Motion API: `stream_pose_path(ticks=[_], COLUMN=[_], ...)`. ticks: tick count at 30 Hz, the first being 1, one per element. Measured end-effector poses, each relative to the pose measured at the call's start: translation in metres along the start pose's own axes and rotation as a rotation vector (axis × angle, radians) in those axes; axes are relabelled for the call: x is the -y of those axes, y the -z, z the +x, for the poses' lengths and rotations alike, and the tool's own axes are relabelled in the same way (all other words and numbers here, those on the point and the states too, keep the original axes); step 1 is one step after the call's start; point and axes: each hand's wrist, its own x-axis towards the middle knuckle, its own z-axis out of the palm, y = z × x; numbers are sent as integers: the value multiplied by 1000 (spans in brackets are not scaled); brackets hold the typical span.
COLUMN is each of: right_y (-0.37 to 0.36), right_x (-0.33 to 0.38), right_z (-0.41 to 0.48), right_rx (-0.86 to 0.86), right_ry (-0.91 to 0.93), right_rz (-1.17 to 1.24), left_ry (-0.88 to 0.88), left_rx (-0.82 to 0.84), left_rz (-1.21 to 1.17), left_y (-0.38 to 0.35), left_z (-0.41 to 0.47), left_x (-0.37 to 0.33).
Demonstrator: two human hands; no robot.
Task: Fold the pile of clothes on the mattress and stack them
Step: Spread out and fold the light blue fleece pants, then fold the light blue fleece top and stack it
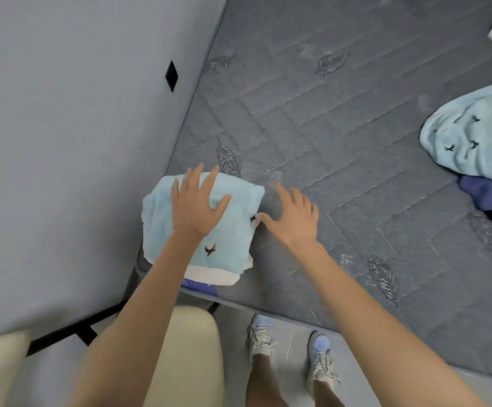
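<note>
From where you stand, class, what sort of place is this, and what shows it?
Probably a bedroom: a bare quilted mattress beside a wall, a stack of folded clothes at its corner, unfolded clothes further along.

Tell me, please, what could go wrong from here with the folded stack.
1. The folded light blue garment, pressed flat by the left hand, tops a stack right at the corner of the mattress by the wall; a push could slide it off.
2. The white layer sticks out beneath it, so the uneven stack may lean as more is added.
3. The right hand touches the top garment's side edge; dragging could undo the fold.
</note>
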Motion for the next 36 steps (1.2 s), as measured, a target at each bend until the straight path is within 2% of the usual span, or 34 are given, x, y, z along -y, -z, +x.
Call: stream_pose_path(ticks=[8,13,22,27,36], right_y=[120,179,274,305,327], right_x=[-90,-183,-365,-426,-503], right_z=[-77,-123,-178,-168,-105], right_rx=[13,23,-80,-127,-239], right_ry=[-64,-150,-288,-347,-428], right_rz=[-126,-95,-29,17,56], left_ry=[-66,-161,-271,-301,-393], left_rx=[68,133,167,180,164], left_rz=[36,122,77,72,43], left_y=[24,17,-21,-36,-74], left_z=[-35,-63,-94,-77,8], left_x=[-152,-263,-476,-544,-612])
